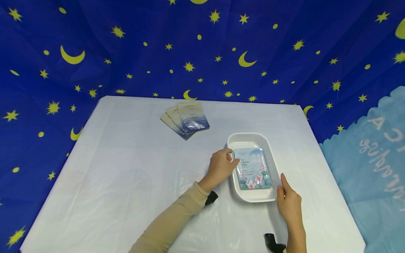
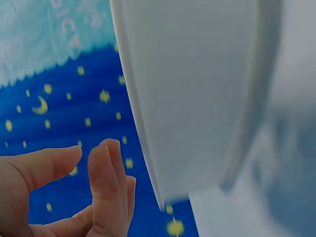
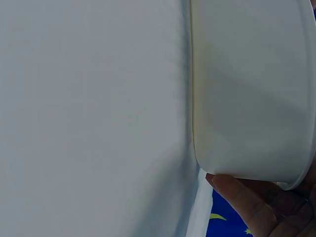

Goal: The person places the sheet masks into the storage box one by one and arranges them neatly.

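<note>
A white plastic tray (image 1: pixel 254 196) stands on the right part of the table. Inside it lies a light blue flat packet (image 1: pixel 253 168) printed with pink flowers and dark lettering. My left hand (image 1: pixel 220 164) reaches over the tray's left rim, fingertips right at the packet's upper left edge in the head view. In the left wrist view its thumb and fingers (image 2: pixel 103 182) stand apart with nothing between them, beside the tray's outer wall. At the lower right corner my right hand (image 1: pixel 289 200) grips the tray, thumb at the rim; its fingers (image 3: pixel 242 202) touch the outer wall.
Several beige-to-blue sachets (image 1: pixel 193 117) lie fanned out toward the back middle of the white table (image 1: pixel 126 147). A dark blue cloth (image 1: pixel 152 56) with yellow stars and moons hangs behind, and a light blue cloth (image 1: pixel 370 168) is at the right.
</note>
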### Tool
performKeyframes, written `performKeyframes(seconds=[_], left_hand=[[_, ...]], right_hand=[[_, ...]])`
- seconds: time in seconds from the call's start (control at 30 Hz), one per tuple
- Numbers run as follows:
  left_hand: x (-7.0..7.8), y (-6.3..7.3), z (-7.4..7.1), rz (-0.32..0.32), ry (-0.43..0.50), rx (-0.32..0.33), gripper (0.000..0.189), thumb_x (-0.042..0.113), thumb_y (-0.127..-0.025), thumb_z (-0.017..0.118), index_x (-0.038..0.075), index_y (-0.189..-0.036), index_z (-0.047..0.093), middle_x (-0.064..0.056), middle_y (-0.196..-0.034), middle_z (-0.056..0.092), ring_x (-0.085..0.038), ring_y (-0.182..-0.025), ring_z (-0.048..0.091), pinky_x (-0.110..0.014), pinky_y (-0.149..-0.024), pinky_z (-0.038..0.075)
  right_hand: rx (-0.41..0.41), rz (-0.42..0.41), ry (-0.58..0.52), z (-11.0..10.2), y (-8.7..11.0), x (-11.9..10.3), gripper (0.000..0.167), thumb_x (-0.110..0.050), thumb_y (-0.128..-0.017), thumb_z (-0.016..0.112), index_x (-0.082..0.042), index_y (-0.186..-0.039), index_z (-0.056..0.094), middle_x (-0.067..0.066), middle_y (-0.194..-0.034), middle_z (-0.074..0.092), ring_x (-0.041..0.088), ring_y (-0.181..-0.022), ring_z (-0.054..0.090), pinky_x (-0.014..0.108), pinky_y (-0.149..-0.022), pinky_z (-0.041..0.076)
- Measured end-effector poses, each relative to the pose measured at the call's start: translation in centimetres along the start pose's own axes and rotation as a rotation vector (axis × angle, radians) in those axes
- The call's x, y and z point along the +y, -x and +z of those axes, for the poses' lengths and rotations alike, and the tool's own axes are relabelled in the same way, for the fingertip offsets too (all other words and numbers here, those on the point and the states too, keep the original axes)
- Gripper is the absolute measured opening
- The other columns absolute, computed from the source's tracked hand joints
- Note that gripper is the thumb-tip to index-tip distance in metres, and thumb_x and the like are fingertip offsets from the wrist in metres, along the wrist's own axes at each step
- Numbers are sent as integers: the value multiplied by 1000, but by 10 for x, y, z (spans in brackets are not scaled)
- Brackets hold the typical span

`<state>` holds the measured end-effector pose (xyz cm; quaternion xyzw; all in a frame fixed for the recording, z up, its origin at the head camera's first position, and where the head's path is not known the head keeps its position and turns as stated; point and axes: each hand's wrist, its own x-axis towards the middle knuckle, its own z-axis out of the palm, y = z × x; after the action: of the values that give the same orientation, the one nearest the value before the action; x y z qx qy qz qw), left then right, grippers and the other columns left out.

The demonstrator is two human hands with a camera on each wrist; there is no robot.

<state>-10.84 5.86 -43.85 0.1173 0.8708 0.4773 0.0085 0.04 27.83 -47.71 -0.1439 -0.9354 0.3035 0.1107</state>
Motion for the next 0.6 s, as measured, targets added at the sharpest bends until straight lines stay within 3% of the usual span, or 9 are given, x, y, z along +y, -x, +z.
performKeyframes(seconds=[0.2, 0.37, 0.47, 0.6], left_hand=[[-24, -22, -30, -78, 27, 154, 33, 17, -85, 73, -4, -110, 69, -14, -83, 72, -30, -77, 67, -41, -74, 54], [-47, -45, -57, -123, 29, 282, 34, 17, -86, 72, -5, -111, 68, -15, -82, 73, -35, -84, 67, -46, -92, 48], [-66, -61, -70, -188, 22, 351, 35, 18, -86, 71, -6, -112, 68, -18, -84, 74, -38, -91, 67, -48, -99, 46], [-96, -81, -83, -302, -14, 399, 37, 19, -87, 69, -7, -113, 67, -23, -103, 72, -43, -106, 62, -51, -101, 45]], right_hand=[[8, 4, 10, 2, 0, 2, 45, 0, -98, 48, 6, -142, 43, 31, -134, 50, 50, -109, 61, 61, -85, 53], [21, -6, 10, 2, -1, 2, 44, 0, -97, 48, 6, -141, 44, 31, -133, 52, 49, -105, 63, 60, -82, 53], [22, -9, 10, 1, -1, 2, 44, 0, -97, 49, 6, -141, 44, 31, -132, 52, 50, -104, 63, 61, -81, 54], [12, -7, 15, 1, 0, 2, 44, 0, -97, 49, 6, -141, 44, 32, -131, 52, 50, -103, 63, 60, -81, 54]])
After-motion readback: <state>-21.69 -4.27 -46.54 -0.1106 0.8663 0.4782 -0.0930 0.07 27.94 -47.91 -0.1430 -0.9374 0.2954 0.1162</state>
